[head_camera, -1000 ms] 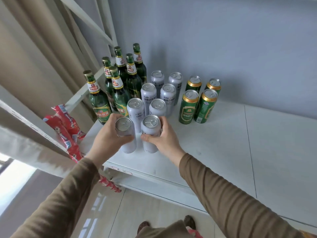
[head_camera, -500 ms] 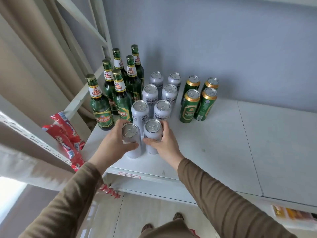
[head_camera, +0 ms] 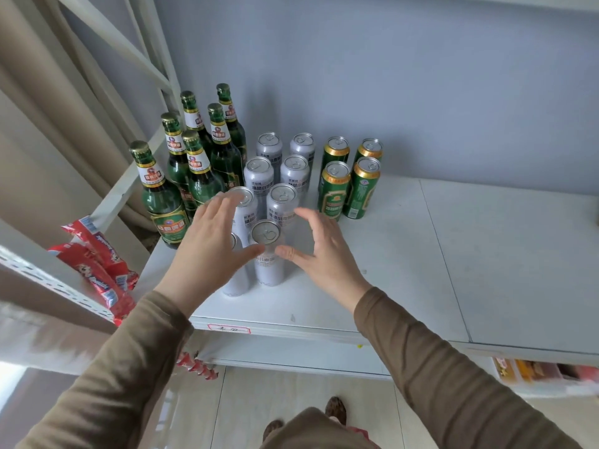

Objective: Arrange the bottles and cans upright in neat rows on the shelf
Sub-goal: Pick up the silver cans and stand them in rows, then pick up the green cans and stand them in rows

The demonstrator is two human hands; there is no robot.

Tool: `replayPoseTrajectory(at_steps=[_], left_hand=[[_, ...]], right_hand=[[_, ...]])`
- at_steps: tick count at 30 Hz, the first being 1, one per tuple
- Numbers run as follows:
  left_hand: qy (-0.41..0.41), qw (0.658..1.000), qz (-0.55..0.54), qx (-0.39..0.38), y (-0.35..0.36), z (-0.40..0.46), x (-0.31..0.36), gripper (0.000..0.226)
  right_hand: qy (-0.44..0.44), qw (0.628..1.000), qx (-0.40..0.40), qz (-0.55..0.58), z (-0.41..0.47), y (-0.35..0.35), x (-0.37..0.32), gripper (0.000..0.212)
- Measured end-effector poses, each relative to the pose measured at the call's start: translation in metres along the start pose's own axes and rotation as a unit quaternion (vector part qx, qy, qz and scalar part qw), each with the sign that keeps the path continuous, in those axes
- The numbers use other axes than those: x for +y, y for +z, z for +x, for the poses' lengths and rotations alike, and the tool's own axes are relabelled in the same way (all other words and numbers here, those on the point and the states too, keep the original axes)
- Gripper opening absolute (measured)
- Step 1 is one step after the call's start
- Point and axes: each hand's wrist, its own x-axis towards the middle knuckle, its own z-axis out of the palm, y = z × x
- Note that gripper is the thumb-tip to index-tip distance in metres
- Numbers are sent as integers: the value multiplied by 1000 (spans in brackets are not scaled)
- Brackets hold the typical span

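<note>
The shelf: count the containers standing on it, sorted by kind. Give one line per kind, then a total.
Green glass bottles: 6
Silver cans: 8, one partly hidden behind the left hand
Green and gold cans: 4
Total: 18, all upright on the shelf

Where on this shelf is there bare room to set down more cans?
The shelf is bare to the right of the green cans, out to the edge of view, and in front of them. The left is crowded: bottles, then silver cans, with the left hand and right hand around the front pair.
</note>
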Motion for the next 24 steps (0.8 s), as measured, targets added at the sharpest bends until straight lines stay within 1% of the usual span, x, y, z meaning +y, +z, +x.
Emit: replayPoseTrajectory(at_steps=[3, 6, 10, 15, 24], left_hand=[[41, 999, 28, 3, 7, 10, 19, 82], [80, 995, 49, -17, 23, 20, 42, 83], [116, 991, 49, -37, 49, 34, 83, 90], [162, 984, 46, -65, 92, 45, 153, 89], [176, 978, 5, -114, 194, 52, 313, 88]], right_hand=[[-34, 995, 16, -89, -6, -24, 7, 71], [-27, 989, 31, -145, -17, -50, 20, 71], [-2, 977, 40, -211, -37, -88, 46, 73], [51, 970, 46, -233, -71, -145, 91, 74], [102, 961, 44, -252, -149, -276, 205, 74]])
